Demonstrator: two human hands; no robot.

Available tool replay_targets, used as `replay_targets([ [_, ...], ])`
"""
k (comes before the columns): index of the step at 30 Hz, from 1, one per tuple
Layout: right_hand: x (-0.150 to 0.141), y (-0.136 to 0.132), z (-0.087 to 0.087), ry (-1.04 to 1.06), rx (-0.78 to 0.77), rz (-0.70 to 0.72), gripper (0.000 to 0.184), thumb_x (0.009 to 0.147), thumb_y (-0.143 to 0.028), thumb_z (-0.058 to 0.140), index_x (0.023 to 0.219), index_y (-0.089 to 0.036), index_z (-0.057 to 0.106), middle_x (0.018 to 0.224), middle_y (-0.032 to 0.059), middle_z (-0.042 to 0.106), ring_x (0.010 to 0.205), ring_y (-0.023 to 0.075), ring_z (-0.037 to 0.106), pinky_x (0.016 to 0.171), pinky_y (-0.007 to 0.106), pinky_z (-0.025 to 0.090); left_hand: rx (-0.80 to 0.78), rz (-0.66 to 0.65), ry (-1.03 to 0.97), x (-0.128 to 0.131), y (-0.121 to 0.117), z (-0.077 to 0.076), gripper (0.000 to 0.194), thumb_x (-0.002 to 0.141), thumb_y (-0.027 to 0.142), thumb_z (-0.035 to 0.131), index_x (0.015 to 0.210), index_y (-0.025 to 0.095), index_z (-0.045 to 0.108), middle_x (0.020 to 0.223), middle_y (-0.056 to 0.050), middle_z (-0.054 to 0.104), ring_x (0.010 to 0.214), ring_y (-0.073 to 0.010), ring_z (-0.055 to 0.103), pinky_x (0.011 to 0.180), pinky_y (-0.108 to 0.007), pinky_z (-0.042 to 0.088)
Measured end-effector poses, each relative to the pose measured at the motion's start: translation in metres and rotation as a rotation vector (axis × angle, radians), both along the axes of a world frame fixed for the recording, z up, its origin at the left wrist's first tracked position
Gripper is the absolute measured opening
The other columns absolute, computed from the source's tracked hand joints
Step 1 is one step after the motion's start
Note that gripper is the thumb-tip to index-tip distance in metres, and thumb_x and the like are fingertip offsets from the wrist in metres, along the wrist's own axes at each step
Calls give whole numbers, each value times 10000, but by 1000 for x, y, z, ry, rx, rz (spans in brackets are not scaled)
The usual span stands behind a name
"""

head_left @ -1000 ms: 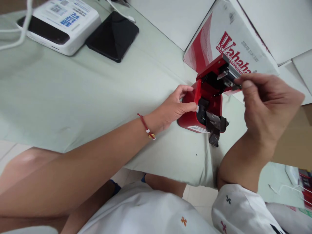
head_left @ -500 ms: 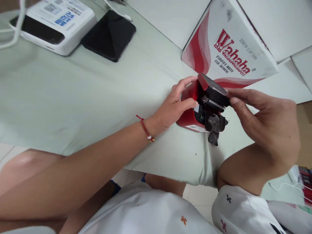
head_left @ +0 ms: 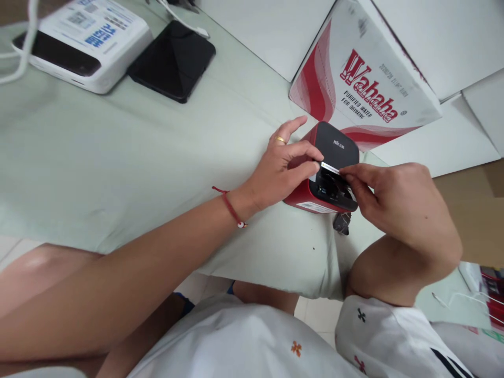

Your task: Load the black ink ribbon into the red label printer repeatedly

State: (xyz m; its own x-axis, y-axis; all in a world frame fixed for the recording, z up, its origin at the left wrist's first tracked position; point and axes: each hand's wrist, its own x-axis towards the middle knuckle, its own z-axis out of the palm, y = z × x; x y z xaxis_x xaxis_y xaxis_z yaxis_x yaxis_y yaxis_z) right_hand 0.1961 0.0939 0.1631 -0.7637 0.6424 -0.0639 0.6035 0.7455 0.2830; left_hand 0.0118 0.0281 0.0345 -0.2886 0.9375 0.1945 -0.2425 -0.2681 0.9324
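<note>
A small red box-shaped device (head_left: 299, 199) with a black lid (head_left: 337, 144) stands on the cloth-covered table. My left hand (head_left: 281, 165) rests at its left side, thumb and one finger closed in at the lid's front corner, another finger raised. A narrow white sticker (head_left: 329, 168) with a yellow triangle lies along the lid's front edge. At the right end of this edge, my right hand (head_left: 378, 194) pinches with thumb and fingertips; exactly what lies between them is hidden. Below the edge, a dark cavity shows. A crumpled dark strip (head_left: 342, 223) sticks out at the front.
Behind the device stands a white and red Wahaha carton (head_left: 366, 89), with white panels beyond. A black phone (head_left: 173, 60) and a white device with a dark front (head_left: 84, 47) lie at the upper left, with white cables nearby. The table's front edge is close to my lap.
The lid, tilted up before, has come down over the device, so its top now shows. My right hand has moved down and left along with it. One left finger has lifted off.
</note>
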Motion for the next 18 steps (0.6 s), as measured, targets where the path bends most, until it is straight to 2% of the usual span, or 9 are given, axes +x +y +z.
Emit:
replay_targets([
  [3, 1, 2, -3, 85, -32, -33, 417, 1023, -332, 445, 1050, -275, 857, 841, 63, 828, 675, 248, 723, 679, 375, 463, -42, -26, 4, -1, 1, -5, 285, 726, 147, 791, 974, 285, 787, 1643, -18, 485, 1739, -396, 138, 1411, -560, 208],
  [5, 2, 2, -4, 162, -51, -83, 406, 1033, -355, 468, 1104, -266, 858, 877, 62, 837, 712, 252, 742, 702, 382, 494, -71, -49, -42, 0, 3, -9, 448, 733, 160, 761, 1150, 324, 778, 1655, -7, 473, 1732, -386, 169, 1408, -582, 213],
  [8, 4, -4, -1, 279, -97, -123, 390, 1045, -381, 511, 1174, -254, 857, 917, 53, 847, 725, 246, 752, 694, 385, 519, -129, -82, -173, 2, 7, -14, 764, 729, 176, 770, 1438, 417, 622, 1662, -2, 473, 1718, -387, 210, 1384, -614, 259],
  [10, 6, -11, 5, 374, -161, -91, 352, 1056, -397, 550, 1177, -272, 856, 995, 33, 860, 809, 246, 788, 716, 377, 559, -165, -105, -247, 3, 9, -15, 896, 721, 175, 780, 1531, 446, 510, 1678, -19, 456, 1718, -390, 215, 1357, -612, 317],
  [12, 10, -19, 12, 439, -223, -54, 302, 1060, -412, 589, 1167, -308, 852, 1043, 1, 864, 874, 244, 811, 745, 371, 599, -181, -118, -292, 5, 9, -15, 957, 714, 174, 776, 1569, 449, 444, 1685, -45, 447, 1722, -393, 208, 1336, -605, 357],
  [15, 16, -24, 21, 423, -300, -42, 263, 1051, -427, 618, 1163, -350, 844, 1005, -30, 862, 847, 245, 819, 717, 376, 617, -194, -125, -320, 6, 9, -15, 972, 702, 172, 762, 1569, 443, 417, 1675, -63, 448, 1733, -397, 186, 1321, -602, 376],
  [18, 19, -21, 20, 388, -310, -68, 258, 1046, -427, 613, 1147, -360, 841, 984, -23, 859, 829, 256, 814, 701, 387, 613, -201, -127, -308, 6, 8, -14, 958, 699, 174, 753, 1559, 431, 416, 1675, -66, 435, 1743, -388, 159, 1330, -604, 362],
])
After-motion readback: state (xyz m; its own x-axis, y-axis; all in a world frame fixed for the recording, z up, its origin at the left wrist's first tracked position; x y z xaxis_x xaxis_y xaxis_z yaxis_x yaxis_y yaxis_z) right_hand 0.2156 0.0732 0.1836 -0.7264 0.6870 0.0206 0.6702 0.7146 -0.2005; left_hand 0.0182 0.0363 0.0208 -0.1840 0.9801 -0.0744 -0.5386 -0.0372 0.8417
